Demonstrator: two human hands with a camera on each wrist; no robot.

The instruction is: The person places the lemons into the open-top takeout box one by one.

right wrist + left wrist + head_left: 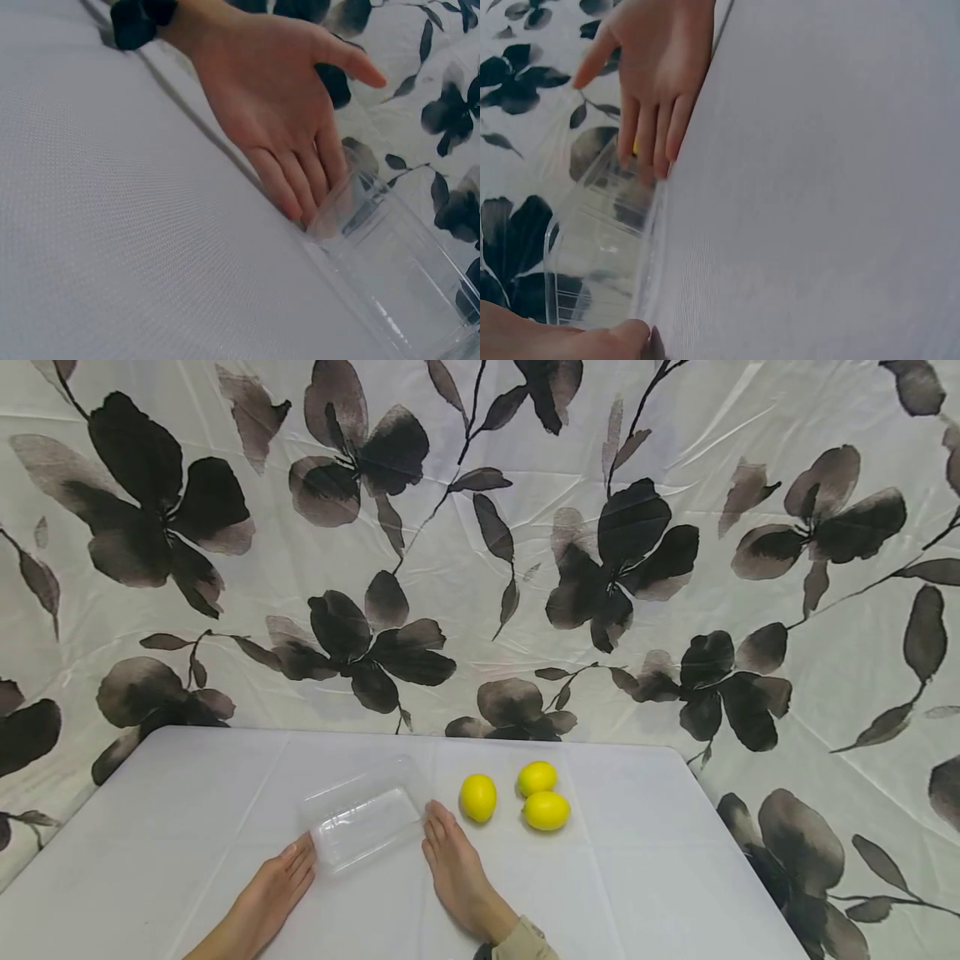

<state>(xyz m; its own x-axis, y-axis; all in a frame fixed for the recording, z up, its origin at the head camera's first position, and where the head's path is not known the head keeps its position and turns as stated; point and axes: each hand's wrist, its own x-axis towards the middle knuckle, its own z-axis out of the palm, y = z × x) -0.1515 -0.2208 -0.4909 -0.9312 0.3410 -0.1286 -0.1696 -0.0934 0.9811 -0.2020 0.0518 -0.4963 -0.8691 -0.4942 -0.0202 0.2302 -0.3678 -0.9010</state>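
A clear rectangular plastic container [367, 828] sits at a slant on the white table, with nothing visible inside. My left hand [279, 881] touches its left end with straight fingers held together. At the opposite end, my right hand [457, 868] rests its extended fingers against the wall. The right wrist view shows the left palm [270, 112] facing the container, thumb spread away. In the left wrist view, the right palm [664, 67] faces inward likewise. Three yellow lemons lie right of the container: one lemon [477, 798] alone, a rear lemon [537, 778] and a front lemon [546, 811] close together.
A white cloth covers the table [660, 868], whose far edge runs just behind the container and lemons. Beyond it hangs a pale curtain [480, 602] printed with dark flowers. A beige sleeve [527, 941] shows at the right wrist.
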